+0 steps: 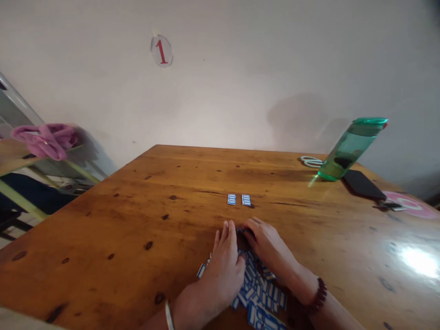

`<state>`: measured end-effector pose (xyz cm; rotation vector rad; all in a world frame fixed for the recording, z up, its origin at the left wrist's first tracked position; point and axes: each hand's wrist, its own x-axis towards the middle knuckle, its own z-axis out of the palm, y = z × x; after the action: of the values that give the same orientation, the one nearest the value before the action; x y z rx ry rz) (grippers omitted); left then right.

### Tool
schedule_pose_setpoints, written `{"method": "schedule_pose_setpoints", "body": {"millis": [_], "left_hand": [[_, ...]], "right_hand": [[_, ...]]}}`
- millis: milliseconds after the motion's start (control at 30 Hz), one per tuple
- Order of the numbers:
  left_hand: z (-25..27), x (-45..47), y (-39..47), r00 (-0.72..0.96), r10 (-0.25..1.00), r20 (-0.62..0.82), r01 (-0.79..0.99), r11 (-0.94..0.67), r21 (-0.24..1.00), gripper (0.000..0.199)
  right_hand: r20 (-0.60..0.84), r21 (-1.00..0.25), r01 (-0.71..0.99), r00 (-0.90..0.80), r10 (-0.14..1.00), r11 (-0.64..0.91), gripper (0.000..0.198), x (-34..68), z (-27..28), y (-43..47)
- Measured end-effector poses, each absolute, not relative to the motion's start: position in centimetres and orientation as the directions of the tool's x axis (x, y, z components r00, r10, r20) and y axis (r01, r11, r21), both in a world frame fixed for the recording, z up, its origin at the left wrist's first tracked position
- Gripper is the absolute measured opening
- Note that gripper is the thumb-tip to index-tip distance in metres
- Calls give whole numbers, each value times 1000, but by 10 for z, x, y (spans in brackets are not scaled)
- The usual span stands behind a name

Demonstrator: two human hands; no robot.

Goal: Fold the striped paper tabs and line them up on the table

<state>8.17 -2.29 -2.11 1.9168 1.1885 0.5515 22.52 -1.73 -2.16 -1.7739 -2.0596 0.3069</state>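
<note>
A loose pile of small blue-and-white rectangular pieces (pixel 252 279) lies on the wooden table (pixel 130 220) close to me. My left hand (pixel 225 268) rests over the pile's left side, its fingers stretched forward. On the far right side of the pile, my right hand (pixel 268 243) has its fingers curled inward near the left fingertips. Something small and dark shows between the two hands, too hidden to name. Beyond my fingers lie two small blue-and-white blocks of the same look, a left one (pixel 231 199) and a right one (pixel 246 200), slightly apart.
At the back right, a green bottle (pixel 352 149) stands by a dark phone-like slab (pixel 363 184), a white cable (pixel 311 161), a pink round mat (pixel 412 205) and keys (pixel 388 206). A pink cloth (pixel 48 140) lies on a surface left of the table. A wall (pixel 220 91) stands behind.
</note>
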Motion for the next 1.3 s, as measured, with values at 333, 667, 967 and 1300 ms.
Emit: {"method": "schedule_pose_setpoints", "body": {"millis": [333,667,967,1300], "left_hand": [[-29,81,-20,424,905,14,496,-245,833,67],[-10,80,-4,210,969,134,72,-152,986,25],[-10,85,-2,237,971,-16,-111,44,993,7],[-8,84,3,205,979,7,-17,-4,1000,2]], "right_hand": [[167,-374,913,-106,980,163,17,226,-21,-18],[12,-987,159,144,990,-11,22,221,-9,-17],[-177,-951,-264,33,984,-162,29,206,-8,-24],[-34,-999,34,120,992,-38,23,215,-7,-23]]}}
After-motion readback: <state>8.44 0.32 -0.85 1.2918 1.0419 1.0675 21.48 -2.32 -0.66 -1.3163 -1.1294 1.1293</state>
